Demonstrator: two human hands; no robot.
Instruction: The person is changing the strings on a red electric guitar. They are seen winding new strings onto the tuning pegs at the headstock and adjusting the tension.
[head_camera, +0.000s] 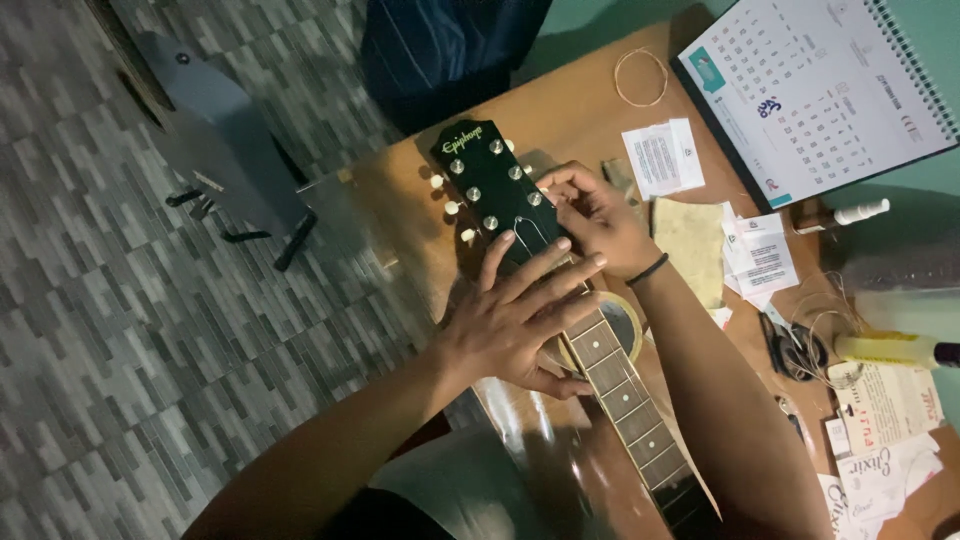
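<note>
guitar neck (625, 395) lies across the table (560, 110), headstock (490, 185) at the far end. left hand (515, 320) lies flat over the neck just below the headstock; right hand (595, 215) sits at the headstock's right edge. a tape roll (622, 322) sits under the neck. right of the hands lie a cloth (690, 245) and paper packets (765, 255); behind them a calendar (815, 85), with a coiled string (640, 77) to its left.
</note>
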